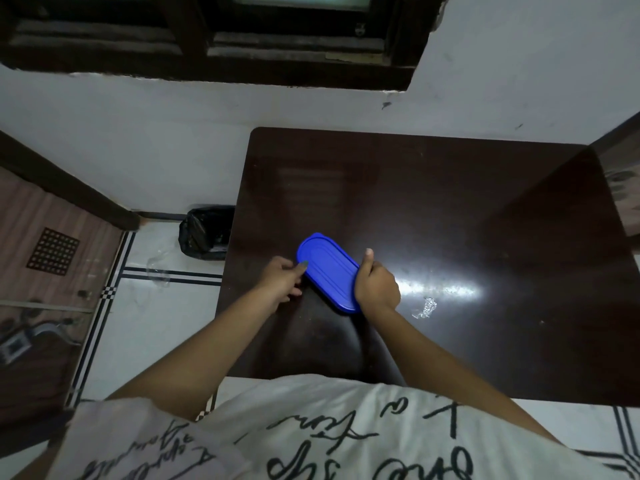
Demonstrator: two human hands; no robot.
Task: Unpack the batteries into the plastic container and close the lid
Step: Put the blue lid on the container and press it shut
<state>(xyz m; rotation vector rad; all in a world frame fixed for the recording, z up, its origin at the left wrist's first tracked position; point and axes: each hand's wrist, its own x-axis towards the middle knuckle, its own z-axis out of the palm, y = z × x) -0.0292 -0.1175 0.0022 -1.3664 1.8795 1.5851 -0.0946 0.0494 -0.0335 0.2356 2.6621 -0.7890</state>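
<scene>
A: Dark glossy table (450, 202): where's the blue lid (327, 268)?
B: 9 o'clock of centre. Left hand (282, 278) pinches its 9 o'clock rim, right hand (375, 285) grips its 3 o'clock rim.
A: Else?
B: Clear wrapper (426, 308), 3 o'clock of that hand.

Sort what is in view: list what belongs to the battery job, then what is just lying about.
Part of the job:
- blue lid; what lies under it is hidden
- left hand and right hand, each gripping a side of it

Lying about:
- crumpled clear wrapper on the table, possibly leftover packaging
- black bin on the floor
</scene>
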